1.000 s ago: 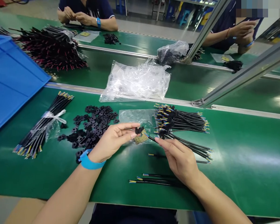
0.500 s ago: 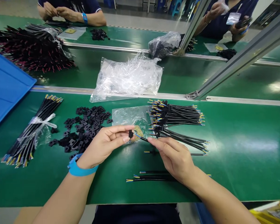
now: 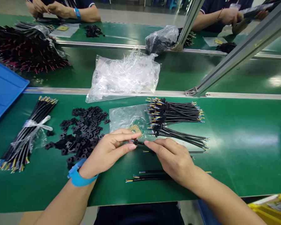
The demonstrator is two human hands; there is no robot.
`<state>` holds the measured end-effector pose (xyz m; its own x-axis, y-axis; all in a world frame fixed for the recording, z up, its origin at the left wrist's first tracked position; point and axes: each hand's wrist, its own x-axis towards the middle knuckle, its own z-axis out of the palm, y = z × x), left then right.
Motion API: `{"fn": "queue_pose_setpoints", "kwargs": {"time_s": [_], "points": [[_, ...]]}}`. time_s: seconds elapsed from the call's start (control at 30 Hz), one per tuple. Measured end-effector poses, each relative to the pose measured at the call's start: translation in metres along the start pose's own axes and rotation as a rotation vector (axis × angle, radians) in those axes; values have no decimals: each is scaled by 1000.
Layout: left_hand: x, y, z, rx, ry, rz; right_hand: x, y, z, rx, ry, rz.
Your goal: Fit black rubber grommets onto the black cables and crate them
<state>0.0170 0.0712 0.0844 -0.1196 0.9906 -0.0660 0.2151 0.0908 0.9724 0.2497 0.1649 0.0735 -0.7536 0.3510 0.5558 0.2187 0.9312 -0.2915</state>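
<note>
My left hand (image 3: 114, 148) pinches a small black rubber grommet (image 3: 135, 142), which sits around the end of a black cable (image 3: 140, 143). Coloured wire tips stick out of its left side, partly hidden by my fingers. My right hand (image 3: 173, 157) grips that cable from the right, thumb and forefinger closed on it. Left of my left hand lies a heap of loose black grommets (image 3: 84, 128). Beyond my right hand are stacked cables with grommets on them (image 3: 178, 112). A few cut cables (image 3: 152, 177) lie nearer me, beside my right hand.
A bundle of cables tied with plastic (image 3: 29, 134) lies left, near a blue bin (image 3: 4, 90). A clear bag (image 3: 125, 76) rests over the metal rail. A yellowish pad (image 3: 135, 129) lies on plastic film. A metal post (image 3: 213, 75) slants at right. Two co-workers sit opposite.
The grommet, earlier at the wire tips, is now on the black cable with the wires poking out its left side. My hands have come closer together.
</note>
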Motion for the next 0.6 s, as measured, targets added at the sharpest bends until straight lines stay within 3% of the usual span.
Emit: {"fn": "queue_pose_setpoints", "kwargs": {"time_s": [0.2,0.37,0.47,0.6], "points": [[-4,-2,18,-195,68,-127,-2,0,1,-3,91,-38],[-4,-6,26,-32,120,156,2,-1,-2,121,74,11],[-4,-8,26,22,102,332,6,-2,-7,304,-53,89],[-3,-11,26,59,20,435,9,-2,-14,533,-225,183]]}}
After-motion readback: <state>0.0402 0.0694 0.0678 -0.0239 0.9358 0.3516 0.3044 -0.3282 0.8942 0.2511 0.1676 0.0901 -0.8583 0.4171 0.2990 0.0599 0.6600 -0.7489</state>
